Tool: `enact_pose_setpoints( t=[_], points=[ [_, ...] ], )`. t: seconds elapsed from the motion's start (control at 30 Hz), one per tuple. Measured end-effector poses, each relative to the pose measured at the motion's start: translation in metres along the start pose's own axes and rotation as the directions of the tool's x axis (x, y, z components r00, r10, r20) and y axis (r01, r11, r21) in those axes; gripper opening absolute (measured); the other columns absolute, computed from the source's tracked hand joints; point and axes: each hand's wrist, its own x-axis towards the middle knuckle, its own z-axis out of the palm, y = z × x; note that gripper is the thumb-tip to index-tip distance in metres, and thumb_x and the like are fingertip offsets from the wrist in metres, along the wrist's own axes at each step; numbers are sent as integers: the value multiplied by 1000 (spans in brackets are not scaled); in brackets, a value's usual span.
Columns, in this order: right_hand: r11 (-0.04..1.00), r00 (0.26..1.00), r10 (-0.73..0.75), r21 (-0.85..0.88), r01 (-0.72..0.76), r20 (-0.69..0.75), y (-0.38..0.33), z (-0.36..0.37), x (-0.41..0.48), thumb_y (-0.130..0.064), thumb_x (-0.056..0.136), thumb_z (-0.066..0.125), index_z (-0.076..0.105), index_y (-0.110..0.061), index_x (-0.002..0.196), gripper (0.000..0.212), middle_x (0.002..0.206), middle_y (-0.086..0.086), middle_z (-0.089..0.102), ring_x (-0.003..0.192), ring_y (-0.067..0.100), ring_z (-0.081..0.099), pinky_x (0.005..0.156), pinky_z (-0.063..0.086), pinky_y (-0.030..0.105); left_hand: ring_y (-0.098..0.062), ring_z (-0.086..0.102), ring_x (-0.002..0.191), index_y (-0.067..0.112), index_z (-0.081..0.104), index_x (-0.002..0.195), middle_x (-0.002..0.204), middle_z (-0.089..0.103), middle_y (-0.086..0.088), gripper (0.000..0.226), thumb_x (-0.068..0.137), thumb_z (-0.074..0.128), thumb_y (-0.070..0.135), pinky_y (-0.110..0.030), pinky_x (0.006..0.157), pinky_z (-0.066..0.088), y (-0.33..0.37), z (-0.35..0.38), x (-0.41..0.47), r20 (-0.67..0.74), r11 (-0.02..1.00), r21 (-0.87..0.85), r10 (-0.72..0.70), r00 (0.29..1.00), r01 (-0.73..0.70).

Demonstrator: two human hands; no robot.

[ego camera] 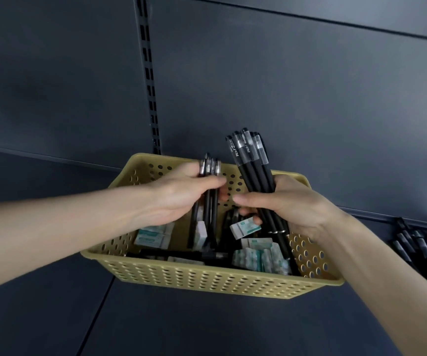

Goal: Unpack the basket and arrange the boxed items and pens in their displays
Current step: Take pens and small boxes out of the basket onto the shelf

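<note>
We see the yellow perforated basket (207, 278) resting on a dark shelf (53, 317). It holds small white-and-green boxes (258, 256) and a few loose black pens (176, 253). Above it, our left hand (181, 194) grips a small bundle of pens (208, 201). Our right hand (292, 204) is clamped round a larger bundle (253, 165), caps upward, its lower ends reaching into the basket. More pens (423, 247) lie on the shelf at far right.

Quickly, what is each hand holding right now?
Left hand: grips a small bundle of black pens.
Right hand: grips a larger bundle of black pens.
</note>
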Motion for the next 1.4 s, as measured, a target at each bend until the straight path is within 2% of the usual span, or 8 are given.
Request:
enact_pose_setpoints(
  t=[0.1,0.27,0.33,0.43,0.6,0.73,1.13,1.4],
  points=[
    [997,999,-49,65,48,5,-5,5,2,-20,66,72,69,-11,101,36,108,14,69,101,25,66,88,54,35,-20,64,86,-2,59,111,87,66,-7,23,92,55,11,-35,80,54,16,2,-5,65,971,-218,119,991,-102],
    [974,993,-48,224,23,107,-14,12,5,-17,75,67,63,1,108,38,103,22,68,93,34,68,83,56,42,-30,66,105,-7,50,128,120,63,-21,41,97,49,20,-37,81,58,31,6,-12,144,899,-419,204,968,-127],
    [962,987,-48,274,4,154,-15,15,5,-17,78,65,63,4,105,33,95,22,69,86,34,69,77,58,43,-30,68,94,-8,48,128,115,63,-24,45,97,49,25,-33,64,58,31,8,-13,133,901,-410,217,967,-146],
    [954,987,-49,300,2,150,-16,17,5,-17,79,66,63,2,93,24,79,16,67,68,26,67,62,58,35,-32,66,101,-9,46,128,116,63,-25,52,93,57,27,-40,82,57,27,7,-10,108,915,-361,233,967,-180],
    [962,987,-59,273,16,151,-16,20,5,-14,76,68,61,-1,90,21,74,11,64,60,18,62,55,54,27,-28,67,93,-7,59,115,105,68,-18,56,74,75,27,-30,62,53,28,3,-6,98,950,-264,201,975,-169],
    [979,980,-40,201,0,193,-17,21,1,-11,81,66,59,-3,92,15,74,9,62,60,17,59,55,52,26,-26,69,96,-3,64,111,103,71,-13,55,65,78,22,-33,75,57,27,4,-4,71,945,-267,213,974,-187],
    [916,944,-329,254,311,27,-32,-6,-95,-16,88,62,63,-11,85,6,75,7,62,58,15,59,55,52,27,-29,70,93,13,74,90,100,72,-13,20,78,75,28,-45,81,57,69,79,-51,213,808,-25,580,786,-589],
    [930,953,-250,233,285,-169,54,-66,-240,-19,86,64,65,-13,82,7,75,8,64,58,16,59,54,50,27,-56,58,66,-6,64,92,87,69,-25,48,73,76,37,-30,39,44,10,242,-85,326,840,-97,534,780,-534]
  ],
)
